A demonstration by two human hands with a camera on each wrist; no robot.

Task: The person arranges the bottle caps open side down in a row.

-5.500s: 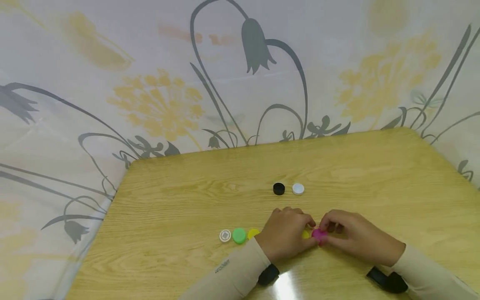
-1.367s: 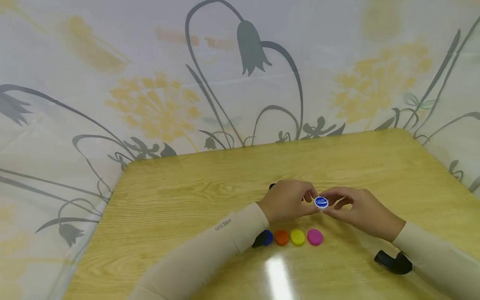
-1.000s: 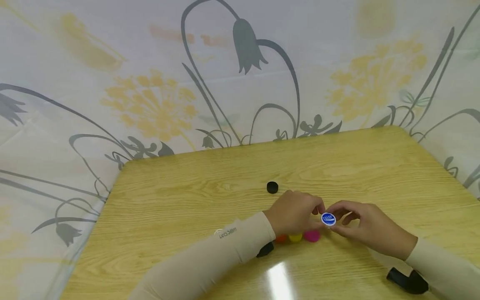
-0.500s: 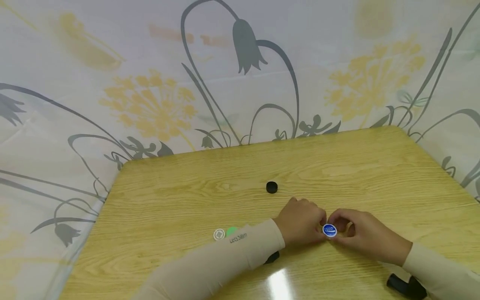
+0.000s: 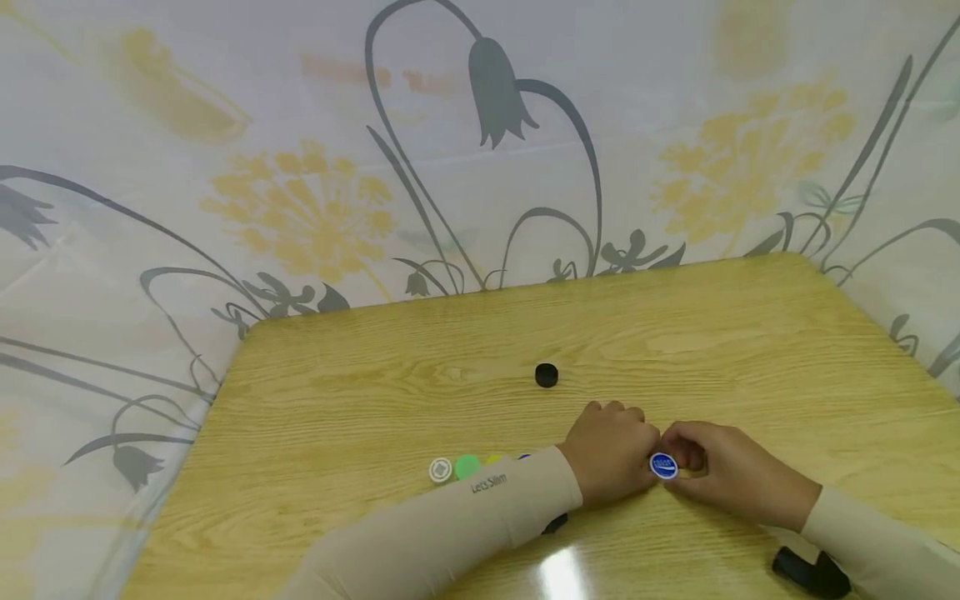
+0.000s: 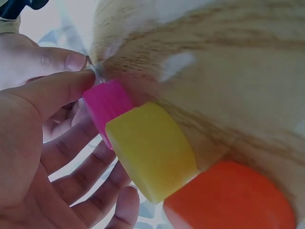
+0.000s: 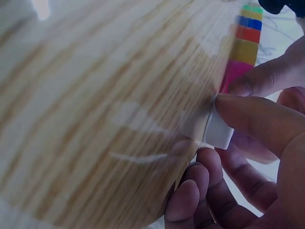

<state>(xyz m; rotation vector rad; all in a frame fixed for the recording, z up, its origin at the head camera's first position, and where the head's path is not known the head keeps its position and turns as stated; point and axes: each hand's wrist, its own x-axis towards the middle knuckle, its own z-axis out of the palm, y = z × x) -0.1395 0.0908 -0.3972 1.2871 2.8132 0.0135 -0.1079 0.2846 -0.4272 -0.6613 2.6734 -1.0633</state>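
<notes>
A white bottle cap with a blue printed top (image 5: 663,465) sits on the table between both hands. My right hand (image 5: 738,475) pinches it from the right; in the right wrist view its thumb lies on the white side. From the left, my left hand (image 5: 611,454) holds the same cap at its edge, the thumb also against the neighbouring pink cap (image 6: 107,107). Beside the pink cap stand a yellow cap (image 6: 150,148) and an orange cap (image 6: 233,200), hidden from the head view by the left hand and sleeve. The caps form a row.
The row's left end has a white patterned cap (image 5: 440,470), a green cap (image 5: 467,467), a partly covered yellow cap (image 5: 493,458) and a blue cap (image 7: 250,23). A black cap (image 5: 547,375) stands farther back. Floral cloth (image 5: 315,167) hangs behind the wooden table (image 5: 375,375).
Earlier both hands were at the pink cap; since then they have brought the white cap from beside the black one toward me, down to the row's right end. Lately the hands barely move.
</notes>
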